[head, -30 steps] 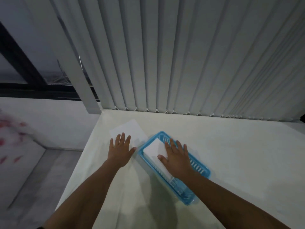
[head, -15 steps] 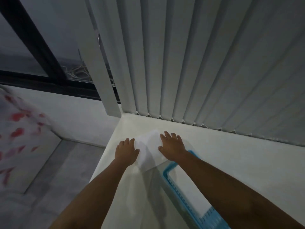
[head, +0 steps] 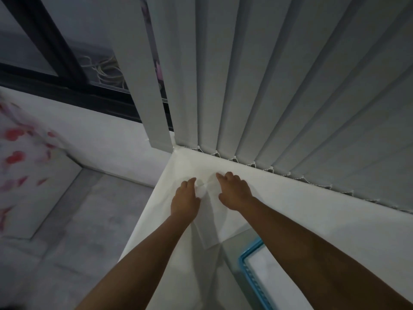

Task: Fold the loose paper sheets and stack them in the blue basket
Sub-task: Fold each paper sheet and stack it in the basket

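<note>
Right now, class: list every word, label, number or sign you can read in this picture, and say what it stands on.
None: no readable text anywhere.
Paper under the left hand and right hand: blank.
Basket: no label visible.
Blinds and table: plain.
Red marks on the cloth: a blurred pattern, not letters.

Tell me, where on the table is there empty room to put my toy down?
Bare table runs between the right arm and the blinds. It is crowded at the far corner, where the left hand and right hand press the paper sheet, and by the blue basket.
</note>
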Available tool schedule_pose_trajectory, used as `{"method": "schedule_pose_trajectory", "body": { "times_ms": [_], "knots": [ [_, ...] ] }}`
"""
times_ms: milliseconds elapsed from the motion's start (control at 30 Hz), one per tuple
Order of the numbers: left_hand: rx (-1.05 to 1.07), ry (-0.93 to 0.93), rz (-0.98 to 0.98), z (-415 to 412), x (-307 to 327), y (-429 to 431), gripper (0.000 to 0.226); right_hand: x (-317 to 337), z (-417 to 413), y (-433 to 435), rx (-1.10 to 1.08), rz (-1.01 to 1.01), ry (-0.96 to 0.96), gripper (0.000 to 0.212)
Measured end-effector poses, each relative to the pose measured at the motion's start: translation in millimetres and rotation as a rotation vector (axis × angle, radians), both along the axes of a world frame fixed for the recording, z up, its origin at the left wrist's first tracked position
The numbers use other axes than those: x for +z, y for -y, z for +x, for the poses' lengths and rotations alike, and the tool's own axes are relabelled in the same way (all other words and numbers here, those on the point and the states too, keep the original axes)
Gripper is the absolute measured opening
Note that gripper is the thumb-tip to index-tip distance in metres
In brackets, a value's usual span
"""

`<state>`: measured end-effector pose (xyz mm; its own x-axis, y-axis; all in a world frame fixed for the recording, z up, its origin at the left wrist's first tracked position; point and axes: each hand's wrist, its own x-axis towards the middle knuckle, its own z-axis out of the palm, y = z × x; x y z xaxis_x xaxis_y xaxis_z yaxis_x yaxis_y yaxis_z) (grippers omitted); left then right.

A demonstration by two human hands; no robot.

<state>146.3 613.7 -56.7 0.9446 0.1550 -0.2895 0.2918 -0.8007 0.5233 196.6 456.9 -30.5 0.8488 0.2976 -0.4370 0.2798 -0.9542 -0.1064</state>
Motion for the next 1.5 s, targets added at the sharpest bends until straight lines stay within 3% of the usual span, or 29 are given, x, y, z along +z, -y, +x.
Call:
{"method": "schedule_pose_trajectory", "body": {
  "times_ms": [133,233,367,600,767,933,1267,1400,1500],
  "knots": [
    [0.020,-0.004,-0.042,7,-2,-8,0.038,2,9,-1,0.073,-0.021,0.078,0.050],
    [-0.055,0.055,0.023,6,3,-11,0.025,8,12,3,0.082,0.070,0.132,0.031],
    [-0.081,0.130,-0.039,-5,12,-11,0.011,20,6,16,0.116,0.154,0.142,0.016],
    [-0.258,0.292,0.063,-45,24,9,0.015,26,-32,49,0.216,0.143,0.334,0.024],
    [-0.416,0.258,0.066,-77,14,17,0.027,19,-65,69,0.252,0.041,0.181,0.033],
    [-0.252,0.256,0.036,-69,14,17,0.030,14,-79,67,0.110,0.057,0.078,0.045],
    [-0.260,-0.031,0.122,-26,12,37,0.041,9,-83,60,0.070,-0.097,-0.007,0.046],
    [-0.315,-0.141,0.172,-16,13,42,0.031,14,-87,62,0.024,-0.067,-0.005,0.044],
    [-0.293,-0.218,0.094,-11,21,43,0.033,23,-95,66,-0.088,0.058,0.093,0.039]
  ]
}}
